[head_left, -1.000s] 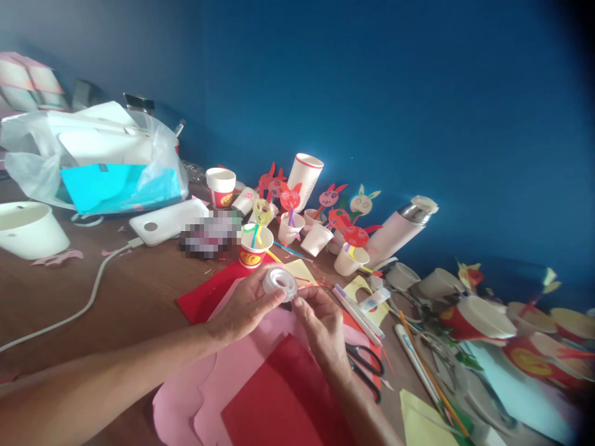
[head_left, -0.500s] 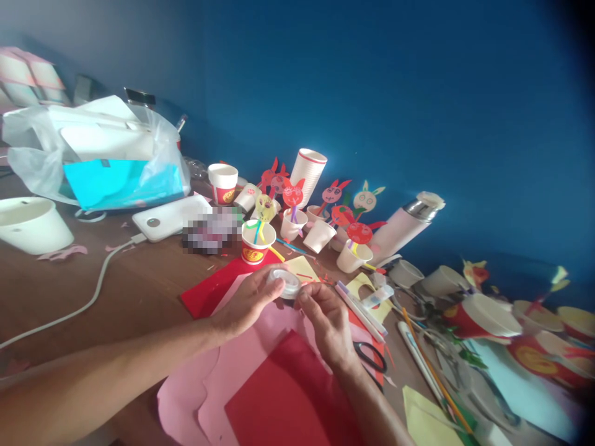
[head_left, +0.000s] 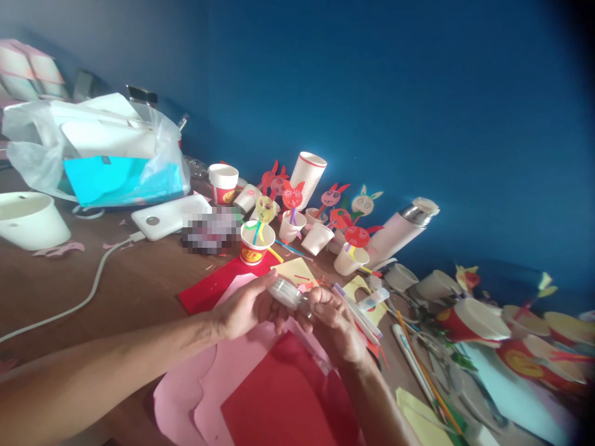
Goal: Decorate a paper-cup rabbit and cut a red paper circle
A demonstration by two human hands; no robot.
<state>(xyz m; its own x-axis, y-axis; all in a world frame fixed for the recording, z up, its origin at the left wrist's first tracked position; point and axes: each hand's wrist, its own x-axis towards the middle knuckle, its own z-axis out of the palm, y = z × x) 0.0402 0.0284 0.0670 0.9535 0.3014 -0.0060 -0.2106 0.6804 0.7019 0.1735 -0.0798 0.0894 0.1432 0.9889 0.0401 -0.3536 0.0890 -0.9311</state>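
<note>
Roll of clear tape [head_left: 286, 292] is held, tilted, btwn fingers of L hand [head_left: 244, 310]; its L end is partly hidden by them. R end is met by curled, bunched fingers of R hand [head_left: 337, 325]; can't be told whether tape's loose end is pinched there, as detail is too soft.

Below the fingers, red paper sheet [head_left: 283, 390] is laid over pink paper [head_left: 227, 371]; both are cut off at bottom of view, red one also hidden in part by R forearm. Just R of R fingers, marker pens [head_left: 365, 316] are partly covered by that hand; a dark sliver [head_left: 374, 359] behind R wrist can't be ID'd.

Beyond the fingers, paper puppets [head_left: 292, 195] in cups are overlapped, so can't be counted reliably; base of thermos [head_left: 393, 238] is hidden behind them. Beyond L fingers, a pixelated patch [head_left: 211, 230] on table [head_left: 134, 285] can't be made out. Far R of fingers, red-&-white cups [head_left: 474, 319] are smeared by blur.
</note>
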